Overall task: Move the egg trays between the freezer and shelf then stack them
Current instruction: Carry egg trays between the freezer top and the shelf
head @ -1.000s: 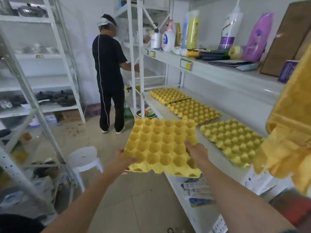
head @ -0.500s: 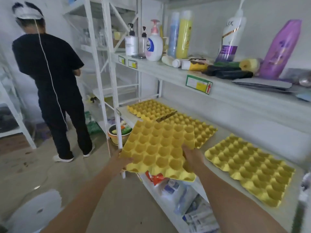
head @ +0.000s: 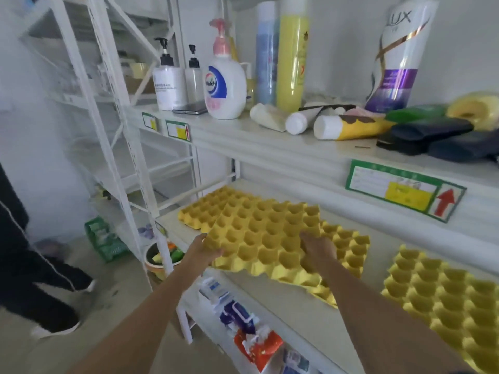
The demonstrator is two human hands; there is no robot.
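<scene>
Yellow moulded-pulp tray (head: 259, 238), empty, is held level over the front edge of the shelf (head: 383, 255), partly above two other trays lying there; a third tray (head: 442, 300) lies well apart toward the right end. The left hand (head: 201, 251) pinches the tray's near left corner, thumb on top. The right hand (head: 318, 252) is closed on the near edge, fingers (head: 310, 240) in the cups. It looks very light, fairly stiff yet easily bent or torn at the rim, and rough enough not to slip. Holding two opposite edges seems best, so the cups nest squarely when stacked.
</scene>
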